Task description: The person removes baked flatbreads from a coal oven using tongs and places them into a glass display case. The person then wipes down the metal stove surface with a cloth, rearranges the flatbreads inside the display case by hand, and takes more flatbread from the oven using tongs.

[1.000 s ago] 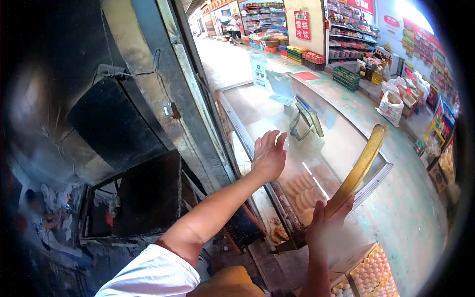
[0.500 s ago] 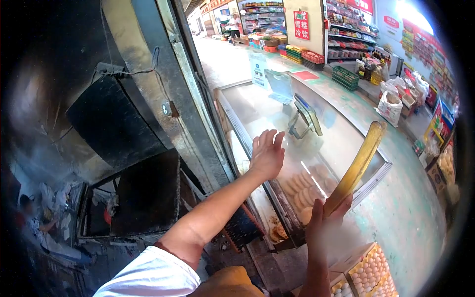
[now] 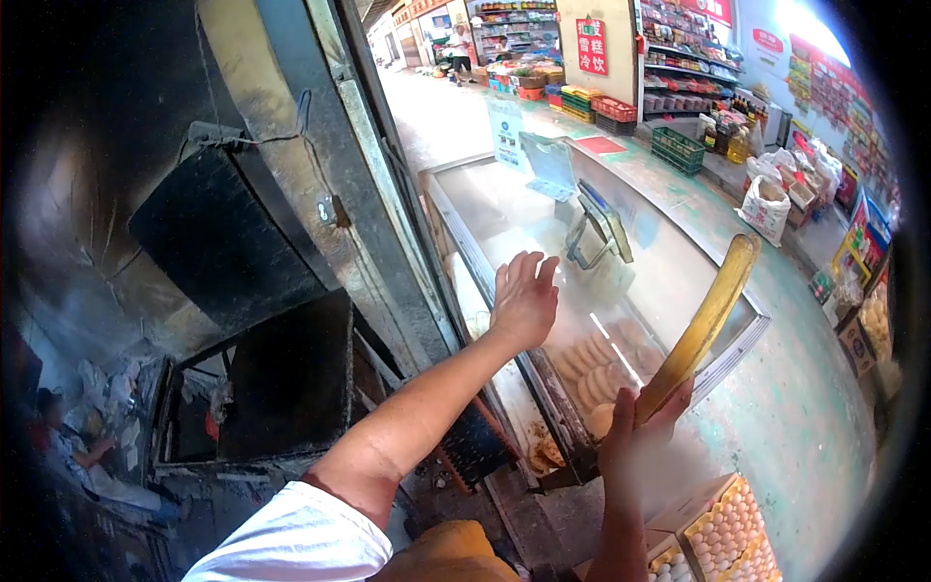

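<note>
My left hand (image 3: 525,303) is raised over the near edge of a glass-topped display case (image 3: 465,194), its fingers apart and nothing in it. A long, slightly curved yellow-brown wooden stick (image 3: 700,330) is in my right hand (image 3: 645,432), which is wrapped round its lower end; the stick points up and away. Under the glass lie several round flat breads (image 3: 593,373). A framed device on a stand (image 3: 603,228) rests on top of the case, beside a clear plastic box (image 3: 549,167) and an upright white-and-blue sign (image 3: 506,136).
Cartons of eggs (image 3: 722,533) stand at the lower right. To the left are a dark metal box (image 3: 286,383), a soot-stained pillar (image 3: 320,165) and a seated person (image 3: 82,456). Across the walkway are a green crate (image 3: 677,150), sacks (image 3: 766,209), shop shelves and another person (image 3: 460,53).
Both hands and the stick hold nearly the same positions. The person at the lower left shows more clearly than one second ago, and the distant person has shifted slightly.
</note>
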{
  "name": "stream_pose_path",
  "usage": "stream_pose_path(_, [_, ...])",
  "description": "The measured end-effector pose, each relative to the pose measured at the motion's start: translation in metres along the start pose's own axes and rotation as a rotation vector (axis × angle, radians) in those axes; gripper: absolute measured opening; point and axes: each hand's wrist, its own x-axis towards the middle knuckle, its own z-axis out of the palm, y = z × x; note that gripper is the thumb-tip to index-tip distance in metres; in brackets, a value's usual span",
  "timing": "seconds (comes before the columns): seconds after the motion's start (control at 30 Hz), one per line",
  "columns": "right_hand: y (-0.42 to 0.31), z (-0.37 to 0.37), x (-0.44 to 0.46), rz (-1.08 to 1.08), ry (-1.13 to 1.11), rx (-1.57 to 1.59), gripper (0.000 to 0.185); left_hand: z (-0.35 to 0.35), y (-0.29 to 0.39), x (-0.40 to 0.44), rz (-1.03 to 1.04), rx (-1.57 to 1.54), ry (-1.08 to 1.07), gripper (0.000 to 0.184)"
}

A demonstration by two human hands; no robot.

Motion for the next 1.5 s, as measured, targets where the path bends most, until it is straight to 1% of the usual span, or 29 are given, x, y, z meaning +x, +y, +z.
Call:
stream_pose_path(0.07, [-0.0002,0.0004,0.0004,0.016,0.016,0.082,0.077,0.0006,-0.0011,-0.0007,0.004,-0.002,0.006,0.049])
stream_pose_path(0.17, [-0.0015,0.0006,0.0007,-0.004,0.024,0.092,0.077,0.0018,-0.0024,-0.0007,0.015,-0.013,0.018,0.049])
stream_pose_path(0.4, [0.0025,0.0012,0.0006,-0.024,0.024,0.061,0.078,0.0037,-0.0041,-0.0016,0.025,-0.004,0.032,0.050])
stream_pose_path(0.47, [0.0010,-0.0001,0.0004,0.035,0.000,0.077,0.078,0.0040,-0.0044,-0.0019,0.038,-0.003,0.049,0.050])
stream_pose_path(0.57, [0.0009,-0.0008,-0.0004,0.056,-0.011,0.077,0.078,0.0016,-0.0013,-0.0002,0.027,-0.017,0.044,0.049])
stream_pose_path(0.73, [0.0011,-0.0004,0.0000,0.053,-0.006,0.066,0.077,0.0016,-0.0006,0.0006,0.004,-0.008,0.032,0.046])
stream_pose_path(1.0, [0.0025,-0.0005,-0.0005,0.051,-0.013,0.078,0.077,0.0024,-0.0024,-0.0002,0.011,-0.025,0.053,0.047])
stream_pose_path(1.2, [0.0060,0.0007,-0.0007,0.058,0.000,0.029,0.078,0.0022,-0.0023,0.0005,-0.001,-0.038,0.056,0.047])
stream_pose_path(1.5, [0.0027,-0.0001,-0.0002,0.061,-0.007,0.070,0.077,0.0034,-0.0026,0.0006,-0.005,-0.040,0.095,0.046])
